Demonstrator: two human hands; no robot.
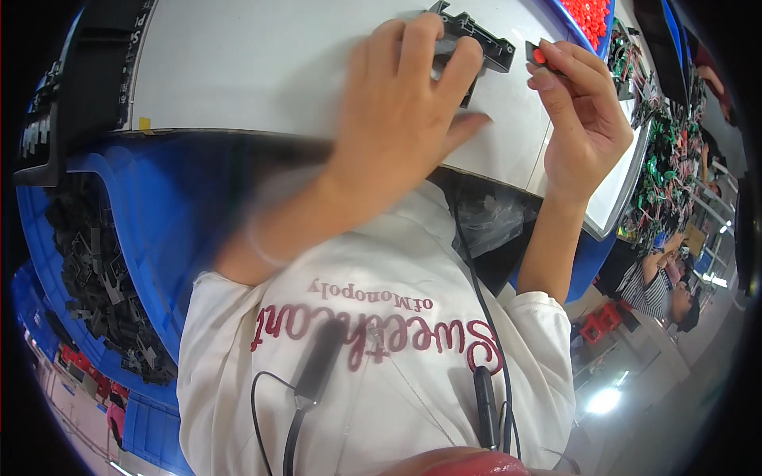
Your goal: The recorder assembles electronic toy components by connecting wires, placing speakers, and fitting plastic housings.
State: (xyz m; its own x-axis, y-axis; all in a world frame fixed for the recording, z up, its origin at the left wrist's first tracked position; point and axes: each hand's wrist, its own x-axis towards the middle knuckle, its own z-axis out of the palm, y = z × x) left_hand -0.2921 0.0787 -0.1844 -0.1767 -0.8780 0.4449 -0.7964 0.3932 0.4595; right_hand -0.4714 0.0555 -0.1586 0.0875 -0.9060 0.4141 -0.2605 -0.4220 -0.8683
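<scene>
On the white tabletop near its far edge lies a black plastic housing (494,52) with an open, ribbed inside. Over it is my left hand (401,95), with its fingertips hooked onto the housing and its thumb sticking out to the right. The fingers cover part of the housing. Just to the right, my right hand (586,111) is raised and pinches a small black piece (531,52) between thumb and fingers. A round red button (540,56) shows on that piece. The two parts are apart from each other.
A blue bin (119,230) full of black plastic parts (95,278) stands at the left. Small red parts (586,20) fill a blue tray at the far right. Beyond my right hand lie many wired green pieces (663,159). Another person (655,289) sits farther right.
</scene>
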